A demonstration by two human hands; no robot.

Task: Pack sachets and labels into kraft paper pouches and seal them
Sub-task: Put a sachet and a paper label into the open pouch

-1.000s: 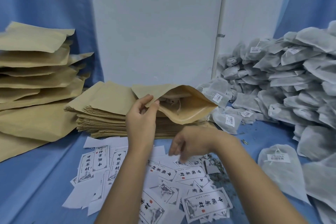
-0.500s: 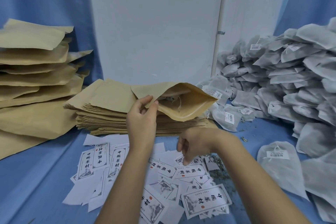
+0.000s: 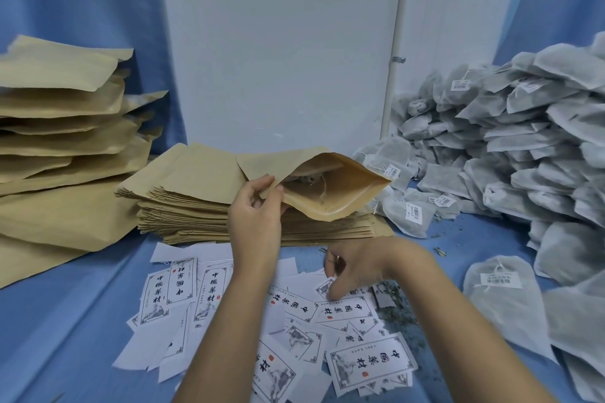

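My left hand [image 3: 253, 216] pinches the lip of an open kraft pouch [image 3: 330, 186], holding its mouth wide toward the right; a sachet with a string shows inside it. The pouch hovers over a flat stack of empty kraft pouches [image 3: 196, 193]. My right hand [image 3: 352, 267] is low over the scattered white printed labels [image 3: 347, 309], fingertips touching one label; whether it grips it is unclear. A big heap of grey sachets [image 3: 523, 147] with barcode tags lies at the right.
Larger kraft bags [image 3: 62, 141] are piled at the left. One sachet [image 3: 501, 288] lies apart near my right forearm. Loose herb crumbs dot the blue cloth [image 3: 65, 321] beside the labels. A white wall panel stands behind.
My right hand has dropped from near the pouch down onto the labels. My left hand and the open pouch have stayed in place.
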